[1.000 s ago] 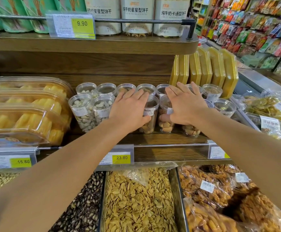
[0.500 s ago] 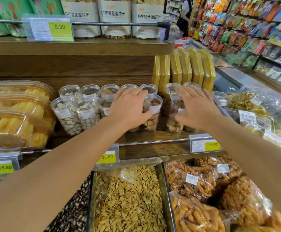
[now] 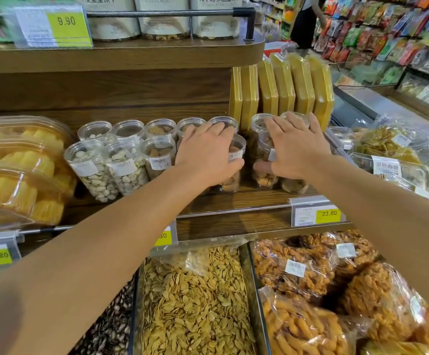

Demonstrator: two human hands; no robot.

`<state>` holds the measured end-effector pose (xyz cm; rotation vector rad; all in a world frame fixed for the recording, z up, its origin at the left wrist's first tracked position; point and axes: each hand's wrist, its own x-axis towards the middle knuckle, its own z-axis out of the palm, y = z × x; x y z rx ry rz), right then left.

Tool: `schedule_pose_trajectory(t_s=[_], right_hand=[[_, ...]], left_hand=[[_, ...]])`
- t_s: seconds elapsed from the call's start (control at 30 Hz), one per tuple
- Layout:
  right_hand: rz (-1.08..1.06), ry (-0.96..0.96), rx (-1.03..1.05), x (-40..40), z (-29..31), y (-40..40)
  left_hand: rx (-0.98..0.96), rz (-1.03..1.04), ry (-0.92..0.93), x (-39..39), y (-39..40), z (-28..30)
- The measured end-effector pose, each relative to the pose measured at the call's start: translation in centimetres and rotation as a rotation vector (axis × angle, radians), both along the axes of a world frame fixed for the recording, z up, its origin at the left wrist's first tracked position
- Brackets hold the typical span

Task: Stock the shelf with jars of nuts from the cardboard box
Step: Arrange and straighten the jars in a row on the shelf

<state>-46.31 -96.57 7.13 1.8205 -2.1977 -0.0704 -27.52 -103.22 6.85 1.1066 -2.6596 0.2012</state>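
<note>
Clear plastic jars of nuts stand in two rows on the wooden shelf (image 3: 246, 198). At the left are pistachio jars (image 3: 90, 170), then jars of brown nuts (image 3: 159, 157). My left hand (image 3: 205, 152) wraps over a front-row jar of brown nuts (image 3: 234, 165), thumb at its right side. My right hand (image 3: 295, 147) covers the front-row jars to the right, thumb on a jar of pale nuts (image 3: 263, 170). A small gap separates the two held jars. The cardboard box is not in view.
Yellow flat packs (image 3: 285, 88) stand upright behind the jars. Clear boxes of yellow cakes (image 3: 16, 180) fill the shelf's left. Bagged snacks (image 3: 387, 155) lie at right. Below are bins of seeds (image 3: 195, 298) and bagged fried snacks (image 3: 310, 278). Price tags (image 3: 315, 213) line the edge.
Both hands stay on the front-row jars. The right hand and its jars have drawn rightward, opening a gap beside the left hand's jar. The camera view has swung toward the right.
</note>
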Motion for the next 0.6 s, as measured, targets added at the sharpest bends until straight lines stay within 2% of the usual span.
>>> schedule_pose_trajectory(t_s=[0.3,0.6], right_hand=[[0.057,0.026,-0.011,1.3,-0.1,-0.6],[0.084,-0.003,-0.018,2.2,-0.5,-1.3]], left_hand=[[-0.034,0.014,-0.047,0.2,-0.2,-0.1],[0.026,0.019,-0.021,0.5,0.2,0.4]])
